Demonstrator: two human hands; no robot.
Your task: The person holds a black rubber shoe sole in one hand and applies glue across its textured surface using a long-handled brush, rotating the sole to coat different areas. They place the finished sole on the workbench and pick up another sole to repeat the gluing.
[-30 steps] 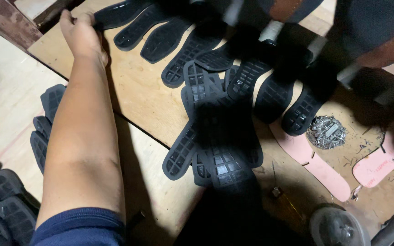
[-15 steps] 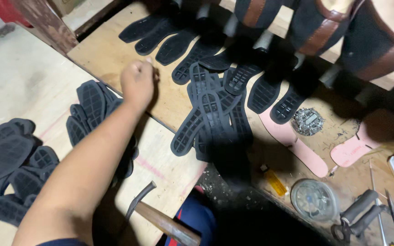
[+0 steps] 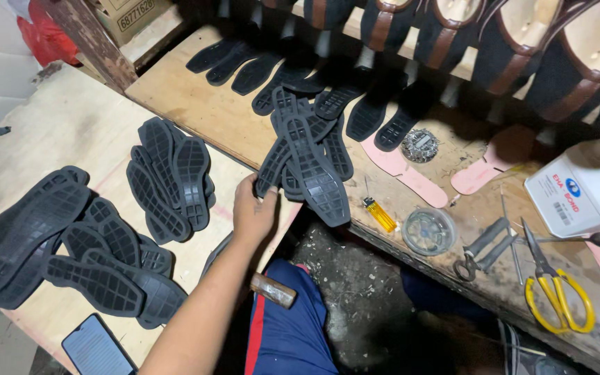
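head view: a cardboard box (image 3: 130,15) with a printed label sits at the top left beyond the bench (image 3: 196,104), red plastic (image 3: 39,31) beside it. a white jug (image 3: 585,191) with a blue and red label stands near the bench's right edge. a phone (image 3: 95,347) with a dark screen lies at the near corner of the pale board (image 3: 57,125) on the left.

the bench is worn brown plywood, stained and dusty towards the right; the board abuts its left edge. the gap between them shows dirty concrete floor (image 3: 362,292). the light is dim, the back edge in shadow under a row of brown-trimmed shoes (image 3: 494,48).

the left hand (image 3: 253,212) is closed on the lower end of a fan of soles (image 3: 307,156), black, with ribbed tread facing up, lying at the bench's near edge just above the gap. the right hand is out of view.

more soles lie in a stack (image 3: 171,177) mid-board and a heap (image 3: 71,243) at its left edge. pink insoles (image 3: 411,177) lie right of the fan, a yellow lighter (image 3: 380,215) and a round tin (image 3: 428,229) near the front edge, pliers (image 3: 484,246) and yellow scissors (image 3: 557,298) further right. a hammer (image 3: 272,290) lies across the lap in blue shorts (image 3: 293,333).
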